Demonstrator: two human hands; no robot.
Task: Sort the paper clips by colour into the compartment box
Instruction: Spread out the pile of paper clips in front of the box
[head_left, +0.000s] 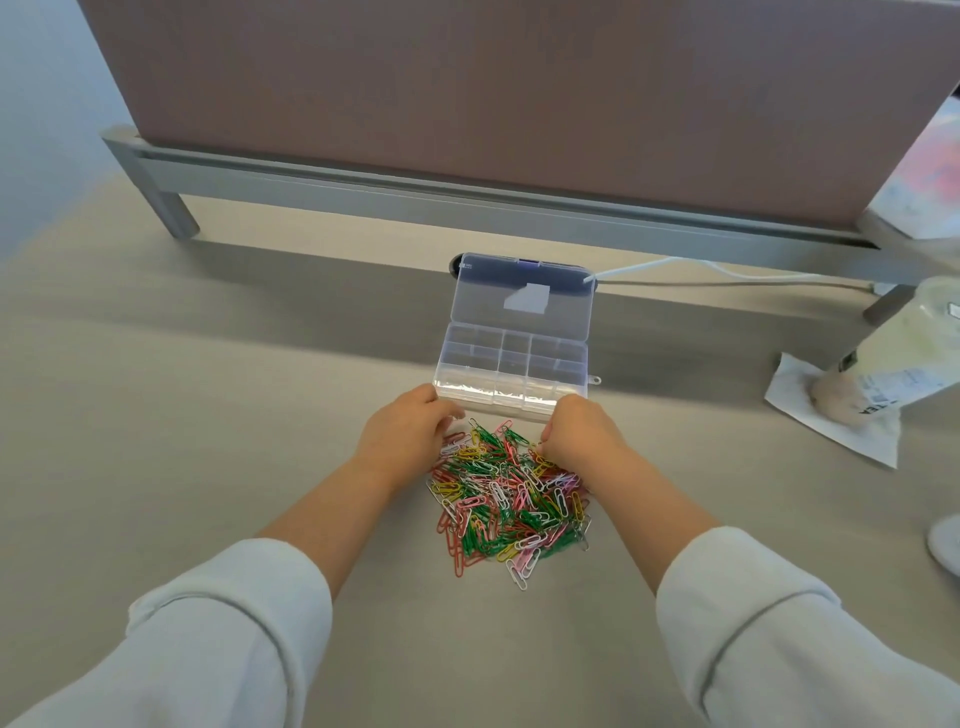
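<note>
Your left hand and right hand curl over the multicoloured wire paper clips. Their fingertips are hidden, so I cannot tell their grip. The clear plastic compartment box lies open at 12 o'clock.

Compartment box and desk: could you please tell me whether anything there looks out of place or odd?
Nothing looks damaged. The paper clips lie in one mixed heap in front of the open compartment box, whose compartments look empty. The only oddity: an irregular pale patch on its lid.

Grey table bears paper clips, open compartment box, white cable
</note>
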